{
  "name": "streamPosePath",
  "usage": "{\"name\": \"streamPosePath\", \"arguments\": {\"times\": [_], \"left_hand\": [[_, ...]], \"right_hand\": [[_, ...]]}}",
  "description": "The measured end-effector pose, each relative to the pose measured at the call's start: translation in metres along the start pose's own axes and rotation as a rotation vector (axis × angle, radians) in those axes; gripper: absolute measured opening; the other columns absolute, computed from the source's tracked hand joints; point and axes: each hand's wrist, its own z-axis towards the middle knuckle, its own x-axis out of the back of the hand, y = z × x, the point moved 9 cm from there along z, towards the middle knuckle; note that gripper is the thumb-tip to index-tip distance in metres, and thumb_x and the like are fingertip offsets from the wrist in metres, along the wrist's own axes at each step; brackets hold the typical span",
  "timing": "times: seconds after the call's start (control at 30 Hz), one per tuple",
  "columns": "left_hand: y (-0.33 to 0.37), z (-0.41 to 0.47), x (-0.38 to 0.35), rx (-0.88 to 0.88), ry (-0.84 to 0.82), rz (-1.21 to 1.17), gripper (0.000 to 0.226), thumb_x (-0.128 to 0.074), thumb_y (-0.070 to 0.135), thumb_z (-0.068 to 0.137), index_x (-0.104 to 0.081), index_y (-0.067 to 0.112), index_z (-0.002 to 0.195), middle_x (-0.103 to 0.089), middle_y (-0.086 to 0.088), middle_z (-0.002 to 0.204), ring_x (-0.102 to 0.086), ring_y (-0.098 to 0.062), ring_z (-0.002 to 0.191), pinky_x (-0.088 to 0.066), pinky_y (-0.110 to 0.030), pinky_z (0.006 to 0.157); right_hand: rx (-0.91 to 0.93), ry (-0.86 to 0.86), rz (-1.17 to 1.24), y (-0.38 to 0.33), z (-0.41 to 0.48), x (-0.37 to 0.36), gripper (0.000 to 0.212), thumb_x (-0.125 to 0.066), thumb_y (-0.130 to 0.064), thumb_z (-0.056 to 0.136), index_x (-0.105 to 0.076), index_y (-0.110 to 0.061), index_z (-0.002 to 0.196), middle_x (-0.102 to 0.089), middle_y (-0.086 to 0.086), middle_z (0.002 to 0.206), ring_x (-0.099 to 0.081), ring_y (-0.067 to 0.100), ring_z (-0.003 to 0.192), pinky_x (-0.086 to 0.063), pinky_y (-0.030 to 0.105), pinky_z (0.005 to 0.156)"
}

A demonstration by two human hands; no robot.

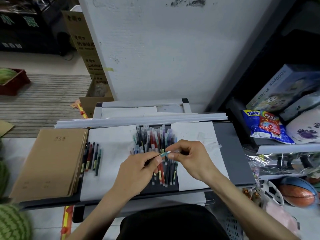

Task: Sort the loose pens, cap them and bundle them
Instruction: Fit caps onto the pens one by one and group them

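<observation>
A heap of loose pens (153,141) in red, blue, green and dark colours lies on the dark table between two white sheets. Over its near part, my left hand (138,168) pinches a teal pen (163,154) by the barrel, tip pointing right. My right hand (188,155) faces it, thumb and forefinger closed on a clear pen cap (176,151) just right of the tip; cap and tip are close but apart. A row of several capped pens (91,157) lies sorted to the left.
A stack of brown notebooks (50,163) sits at the table's left. White strips (138,120) run along the far edge. Shelves on the right hold snack bags (266,126) and boxes; balls (297,191) lie below. Watermelons (12,222) are at my left.
</observation>
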Motion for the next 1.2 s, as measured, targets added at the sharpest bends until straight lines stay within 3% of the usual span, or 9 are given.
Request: {"name": "streamPosePath", "arguments": {"times": [0.13, 0.27, 0.47, 0.67, 0.83, 0.93, 1.0, 1.07, 1.2], "left_hand": [[-0.006, -0.001, 0.003, 0.028, 0.007, -0.004, 0.021, -0.049, 0.048, 0.106, -0.068, 0.046, 0.098, -0.07, 0.024, 0.082, -0.064, -0.002, 0.075, -0.039, -0.024, 0.062], [-0.004, -0.001, 0.003, -0.003, 0.002, 0.028, 0.022, -0.046, 0.052, 0.104, -0.065, 0.042, 0.099, -0.068, 0.023, 0.08, -0.062, -0.002, 0.077, -0.039, -0.024, 0.061], [0.004, 0.003, -0.005, -0.085, 0.013, 0.181, 0.024, -0.043, 0.052, 0.104, -0.064, 0.042, 0.1, -0.064, 0.02, 0.075, -0.06, -0.008, 0.071, -0.045, -0.027, 0.061], [0.007, 0.011, -0.02, -0.129, 0.044, 0.421, 0.032, -0.036, 0.046, 0.103, -0.061, 0.031, 0.089, -0.054, 0.012, 0.065, -0.049, -0.013, 0.063, -0.043, -0.031, 0.056], [-0.008, 0.037, -0.047, -0.054, -0.061, 0.105, 0.029, -0.053, 0.034, 0.107, -0.063, 0.035, 0.079, -0.053, 0.01, 0.079, -0.053, -0.008, 0.072, -0.038, -0.027, 0.063], [-0.043, 0.054, -0.044, 0.133, 0.047, -0.084, 0.021, -0.061, 0.026, 0.104, -0.077, 0.027, 0.092, -0.064, 0.004, 0.078, -0.054, -0.007, 0.057, -0.041, -0.018, 0.054], [-0.065, 0.062, -0.036, 0.216, 0.114, -0.11, 0.019, -0.064, 0.023, 0.102, -0.074, 0.03, 0.087, -0.068, 0.012, 0.073, -0.051, -0.002, 0.049, -0.044, -0.018, 0.056], [-0.08, 0.072, -0.028, 0.261, 0.153, -0.069, 0.013, -0.068, 0.021, 0.098, -0.073, 0.029, 0.089, -0.064, 0.014, 0.079, -0.05, 0.004, 0.058, -0.044, -0.019, 0.071], [-0.093, 0.094, -0.019, 0.295, 0.192, 0.01, 0.012, -0.075, 0.019, 0.093, -0.066, 0.022, 0.086, -0.057, 0.009, 0.068, -0.048, 0.002, 0.057, -0.038, -0.019, 0.055]], "right_hand": [[-0.013, 0.064, 0.063, 0.003, 0.0, 0.009, 0.011, -0.08, -0.007, 0.089, -0.082, -0.015, 0.097, -0.076, -0.011, 0.077, -0.068, 0.003, 0.072, -0.055, 0.019, 0.073], [-0.003, 0.042, 0.062, 0.0, 0.0, 0.01, 0.012, -0.081, -0.008, 0.089, -0.082, -0.018, 0.095, -0.079, 0.0, 0.085, -0.073, 0.022, 0.082, -0.061, 0.033, 0.083], [-0.032, -0.02, -0.026, 0.007, 0.003, -0.01, 0.017, -0.081, -0.011, 0.089, -0.082, -0.028, 0.087, -0.074, -0.007, 0.071, -0.066, 0.006, 0.064, -0.051, 0.018, 0.066], [-0.196, -0.017, 0.029, 0.037, 0.004, -0.013, 0.032, -0.07, -0.02, 0.099, -0.077, -0.018, 0.067, -0.066, 0.005, 0.059, -0.053, 0.01, 0.05, -0.045, 0.024, 0.055], [-0.377, 0.108, 0.383, 0.091, -0.001, -0.013, 0.022, -0.07, -0.035, 0.099, -0.077, -0.014, 0.105, -0.074, 0.007, 0.078, -0.061, 0.019, 0.061, -0.05, 0.029, 0.06], [-0.399, 0.188, -0.122, 0.126, 0.003, 0.015, 0.034, -0.066, -0.046, 0.098, -0.068, -0.021, 0.121, -0.075, -0.003, 0.104, -0.07, 0.017, 0.088, -0.055, 0.035, 0.082], [-0.357, 0.219, -0.541, 0.141, 0.007, 0.043, 0.037, -0.064, -0.031, 0.098, -0.062, -0.02, 0.133, -0.063, 0.001, 0.13, -0.062, 0.023, 0.113, -0.052, 0.039, 0.097], [-0.323, 0.241, -0.846, 0.153, 0.012, 0.067, 0.049, -0.058, -0.014, 0.094, -0.054, -0.018, 0.143, -0.05, 0.005, 0.144, -0.05, 0.03, 0.13, -0.045, 0.043, 0.107], [-0.312, 0.29, -1.035, 0.162, 0.024, 0.099, 0.062, -0.055, 0.001, 0.087, -0.051, -0.02, 0.145, -0.048, 0.003, 0.145, -0.046, 0.029, 0.131, -0.042, 0.041, 0.106]]}}
